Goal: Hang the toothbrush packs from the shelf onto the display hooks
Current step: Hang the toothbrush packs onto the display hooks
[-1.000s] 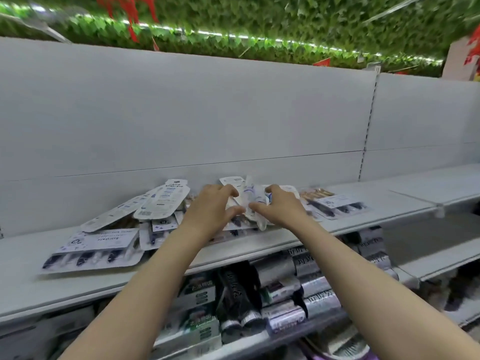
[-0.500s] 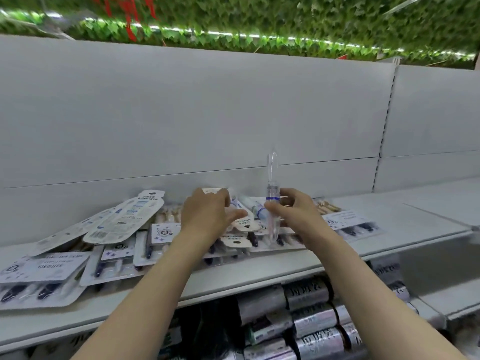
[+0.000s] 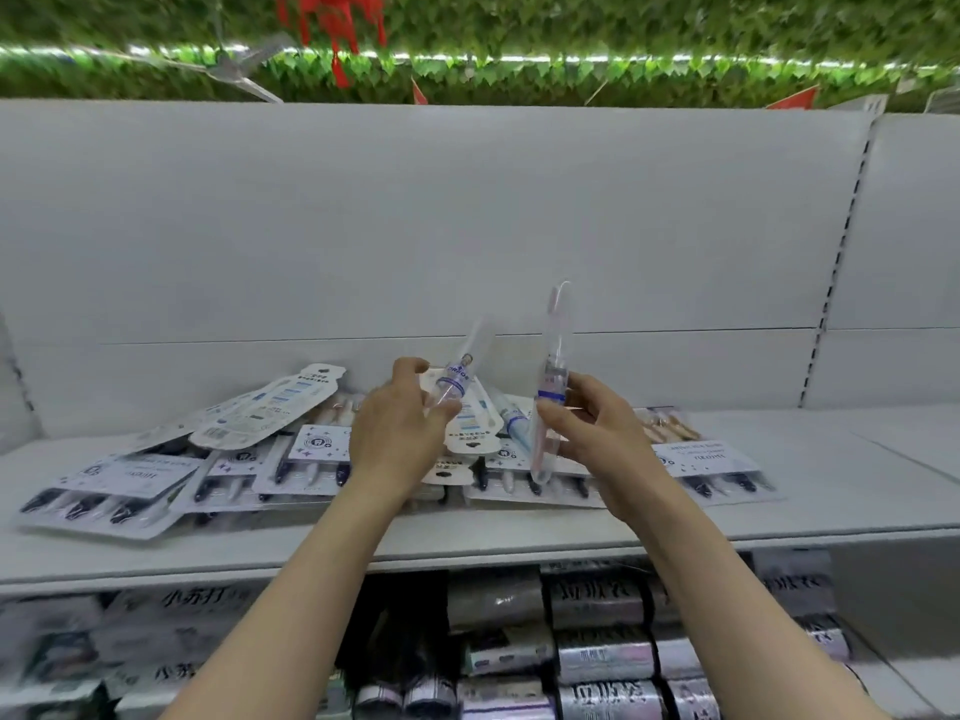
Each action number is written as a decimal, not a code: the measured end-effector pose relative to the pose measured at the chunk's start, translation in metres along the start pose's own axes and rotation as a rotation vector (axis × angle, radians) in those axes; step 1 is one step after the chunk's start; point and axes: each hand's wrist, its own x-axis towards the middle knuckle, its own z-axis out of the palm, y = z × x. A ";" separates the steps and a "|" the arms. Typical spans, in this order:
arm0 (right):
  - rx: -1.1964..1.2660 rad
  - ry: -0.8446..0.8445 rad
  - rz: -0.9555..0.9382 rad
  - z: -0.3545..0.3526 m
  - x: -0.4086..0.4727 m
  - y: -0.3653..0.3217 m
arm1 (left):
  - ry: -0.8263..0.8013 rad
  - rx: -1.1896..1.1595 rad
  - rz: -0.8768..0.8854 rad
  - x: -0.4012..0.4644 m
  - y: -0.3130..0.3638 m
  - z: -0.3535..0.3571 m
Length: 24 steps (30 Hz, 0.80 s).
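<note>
White sheet-metal shelf (image 3: 779, 517) carries our loose heap of card-backed toothbrush packs (image 3: 311, 459), too overlapped for us to count, lying flat because no display hooks show in view. We lift two clear tube-shaped toothbrush packs off it, presumably for hanging: our left hand (image 3: 397, 433) pinches one tilted tube (image 3: 465, 368), our right hand (image 3: 597, 433) pinches one upright tube (image 3: 555, 366).

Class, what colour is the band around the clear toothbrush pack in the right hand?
Blue band; head view.
</note>
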 end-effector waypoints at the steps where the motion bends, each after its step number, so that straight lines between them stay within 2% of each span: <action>1: 0.040 -0.023 -0.013 0.002 -0.004 -0.002 | -0.008 -0.113 -0.040 -0.008 0.001 -0.005; 3: 0.124 -0.079 -0.048 0.010 -0.014 -0.001 | -0.004 -0.326 -0.124 -0.026 0.001 -0.013; 6: 0.243 -0.156 -0.065 0.031 -0.032 0.007 | 0.045 -0.510 -0.204 -0.055 -0.004 -0.021; 10: 0.427 -0.176 0.072 0.064 -0.058 0.017 | 0.118 -0.727 -0.270 -0.089 -0.012 -0.041; 14: 0.509 -0.216 0.190 0.100 -0.089 0.020 | 0.221 -0.898 -0.387 -0.127 -0.031 -0.064; 17: 0.535 -0.275 0.253 0.135 -0.116 0.018 | 0.293 -0.950 -0.436 -0.159 -0.055 -0.087; 24: 0.436 -0.337 0.294 0.248 -0.188 0.006 | 0.410 -0.858 -0.462 -0.222 -0.134 -0.183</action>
